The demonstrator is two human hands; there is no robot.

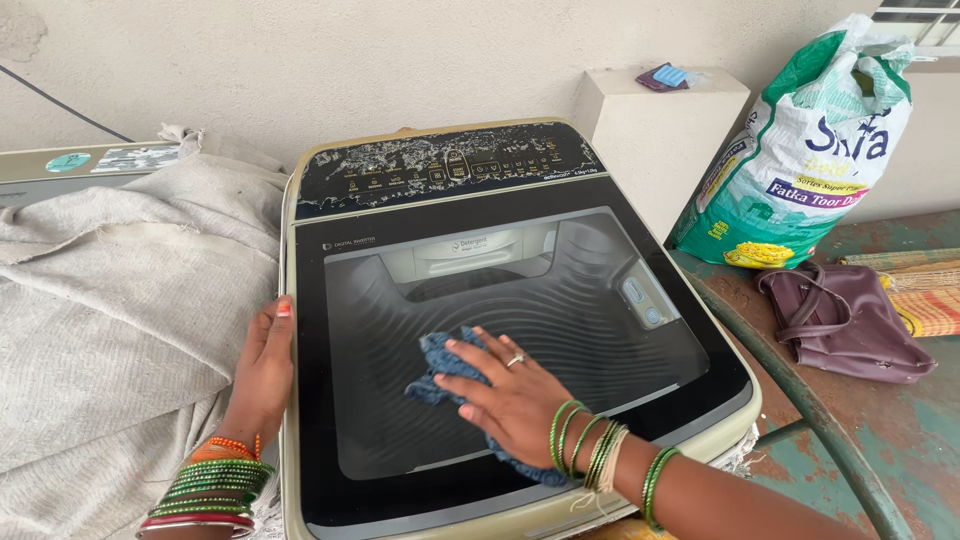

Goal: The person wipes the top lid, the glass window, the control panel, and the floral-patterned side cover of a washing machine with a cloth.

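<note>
Now the right hand (515, 400) presses flat on a blue cloth (445, 368) atop the washing machine lid (600, 330); the left hand (262, 368), fingers open, rests on the lid's edge.

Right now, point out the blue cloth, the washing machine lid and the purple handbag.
blue cloth (436, 362): head view, on the bunched part left of the right hand's fingers.
washing machine lid (560, 300): head view, on the bare glass panel.
purple handbag (850, 318): head view, on its body.
</note>
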